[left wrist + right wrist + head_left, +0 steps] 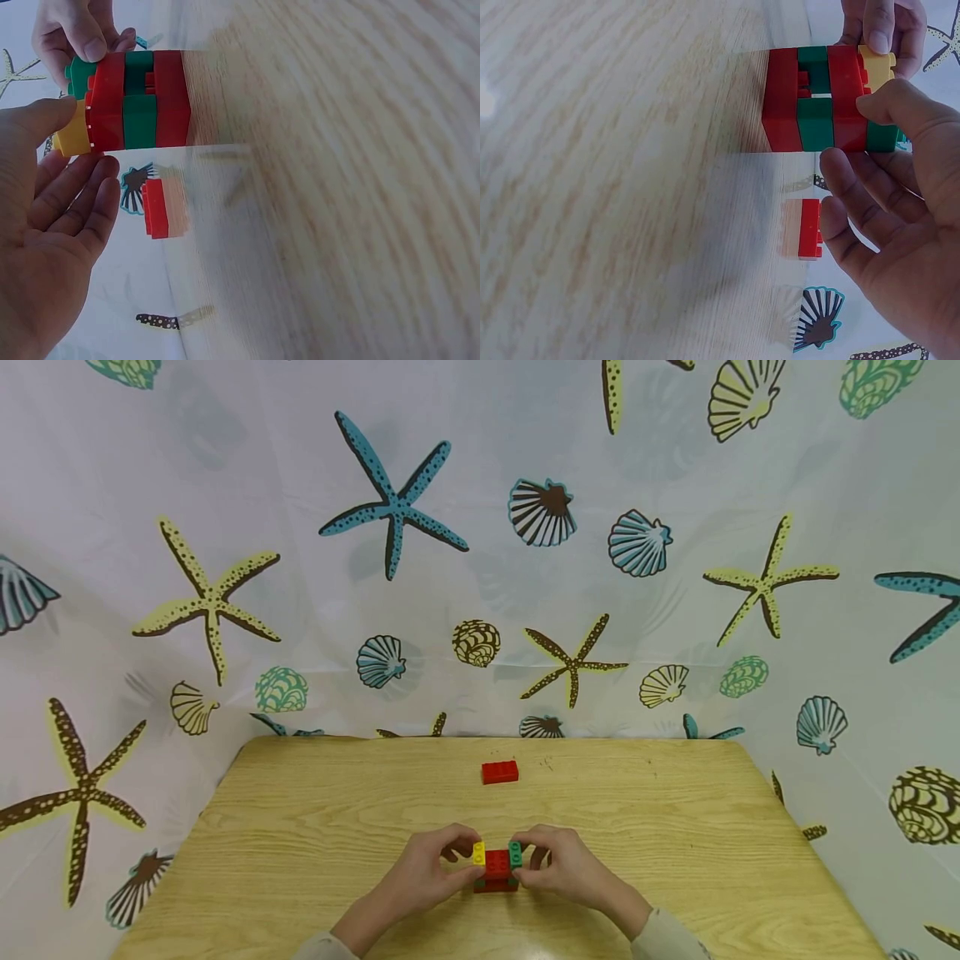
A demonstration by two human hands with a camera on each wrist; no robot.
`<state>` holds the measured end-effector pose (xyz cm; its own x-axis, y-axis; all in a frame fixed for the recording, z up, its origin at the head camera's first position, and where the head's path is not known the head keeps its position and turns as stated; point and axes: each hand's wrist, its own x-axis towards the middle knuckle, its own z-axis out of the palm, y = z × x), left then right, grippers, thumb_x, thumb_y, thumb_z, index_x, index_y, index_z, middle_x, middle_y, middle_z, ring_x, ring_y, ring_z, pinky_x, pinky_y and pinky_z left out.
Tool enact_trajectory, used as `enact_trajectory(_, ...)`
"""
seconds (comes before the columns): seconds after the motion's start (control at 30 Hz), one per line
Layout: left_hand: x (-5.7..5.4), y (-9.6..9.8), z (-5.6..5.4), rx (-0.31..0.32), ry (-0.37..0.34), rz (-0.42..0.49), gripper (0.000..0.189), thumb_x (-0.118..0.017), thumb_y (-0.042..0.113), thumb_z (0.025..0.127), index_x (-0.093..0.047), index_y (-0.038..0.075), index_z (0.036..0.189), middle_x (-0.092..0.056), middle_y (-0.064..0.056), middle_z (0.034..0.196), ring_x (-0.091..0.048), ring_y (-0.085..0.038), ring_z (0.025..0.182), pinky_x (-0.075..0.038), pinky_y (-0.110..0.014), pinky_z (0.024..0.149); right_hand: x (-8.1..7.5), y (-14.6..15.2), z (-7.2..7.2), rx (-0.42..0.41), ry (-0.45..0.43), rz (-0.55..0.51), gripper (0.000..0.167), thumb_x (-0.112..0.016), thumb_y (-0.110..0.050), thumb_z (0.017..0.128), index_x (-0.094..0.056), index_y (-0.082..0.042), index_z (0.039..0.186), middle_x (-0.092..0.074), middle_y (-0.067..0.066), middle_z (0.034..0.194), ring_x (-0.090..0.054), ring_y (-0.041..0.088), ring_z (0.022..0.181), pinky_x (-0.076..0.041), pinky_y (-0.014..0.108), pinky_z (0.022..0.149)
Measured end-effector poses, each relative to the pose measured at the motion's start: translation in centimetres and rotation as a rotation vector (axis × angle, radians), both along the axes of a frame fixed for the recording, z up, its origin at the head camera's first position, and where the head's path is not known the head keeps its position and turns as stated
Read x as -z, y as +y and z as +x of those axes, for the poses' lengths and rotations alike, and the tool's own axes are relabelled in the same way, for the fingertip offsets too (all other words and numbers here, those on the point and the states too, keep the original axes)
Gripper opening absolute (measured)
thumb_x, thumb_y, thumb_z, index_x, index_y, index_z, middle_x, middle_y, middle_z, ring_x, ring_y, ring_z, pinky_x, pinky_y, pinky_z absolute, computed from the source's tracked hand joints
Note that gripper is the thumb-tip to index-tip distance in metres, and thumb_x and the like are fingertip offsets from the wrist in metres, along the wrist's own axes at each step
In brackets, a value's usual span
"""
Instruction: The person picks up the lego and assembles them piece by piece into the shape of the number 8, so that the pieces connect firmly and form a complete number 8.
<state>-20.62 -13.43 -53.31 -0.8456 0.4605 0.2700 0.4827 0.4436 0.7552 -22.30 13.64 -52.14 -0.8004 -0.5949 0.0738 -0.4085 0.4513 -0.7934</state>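
Note:
Between the two hands a small stack of toy building bricks (497, 863) stands on the table. Its bottom layer is red, green bricks (139, 120) with a gap between them come above, then another red layer (847, 97). On top, a yellow brick (478, 853) sits at the left end and a green brick (515, 854) at the right. My left hand (430, 867) pinches the yellow brick between thumb and fingers. The right hand (561, 865) pinches the top green brick the same way, its thumb near the red layer's edge.
A loose red brick (499, 772) lies on the wooden table (337, 802), farther back than the stack. Behind the table and along both sides hangs a white curtain (480, 585) printed with starfish and shells.

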Motion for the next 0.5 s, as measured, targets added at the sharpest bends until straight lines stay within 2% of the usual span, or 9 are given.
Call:
enact_trajectory(0.33,-0.15,-0.04,-0.09,0.018,0.016,-0.008,0.024,-0.078,0.030,0.097,-0.072,0.014,0.115,-0.076,0.001,0.106,-0.071,-0.023,0.095,-0.061,-0.031,0.084,0.11,0.07,0.00,0.000,-0.004,-0.003,0.041,-0.078,-0.019,0.097,-0.070,0.000,0.132,-0.072,0.009,0.123,-0.066,0.004,0.084,-0.054,0.022,0.073)
enact_trajectory(0.5,-0.03,-0.04,-0.19,0.028,0.028,-0.011,0.020,-0.079,0.028,0.097,-0.072,0.014,0.110,-0.076,-0.002,0.106,-0.072,-0.022,0.095,-0.062,-0.036,0.084,0.10,0.09,-0.02,-0.002,-0.003,0.000,0.041,-0.077,-0.019,0.097,-0.070,0.000,0.133,-0.072,0.010,0.124,-0.066,0.004,0.084,-0.054,0.022,0.073)
